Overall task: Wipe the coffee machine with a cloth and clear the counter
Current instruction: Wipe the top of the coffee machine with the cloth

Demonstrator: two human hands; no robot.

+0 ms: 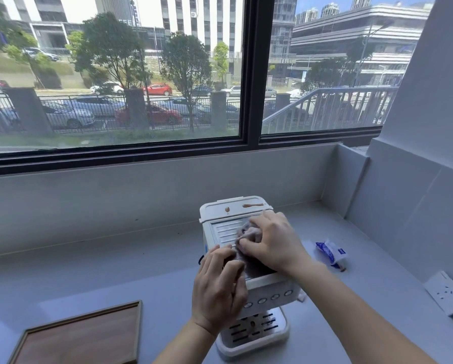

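Pressing a bunched grey cloth [247, 232] onto the ribbed top of the coffee machine [268, 287], your right hand [272, 241] curls its fingers round the soft wad. Your left hand [217, 287] grips the top's front left corner with bent fingers; you cannot tell whether it also catches the cloth. The machine is a boxy white plastic unit standing upright mid-worktop [115, 271]. Its row of round buttons and slotted drip tray face you at 6 o'clock, and its back points to 12. Two brown smears [253, 205] mark the smooth rear lid. A flat rectangular wooden tray [83, 337] lies at its 8 o'clock, and a crinkled blue-and-white packet [330, 252] at 3 o'clock.
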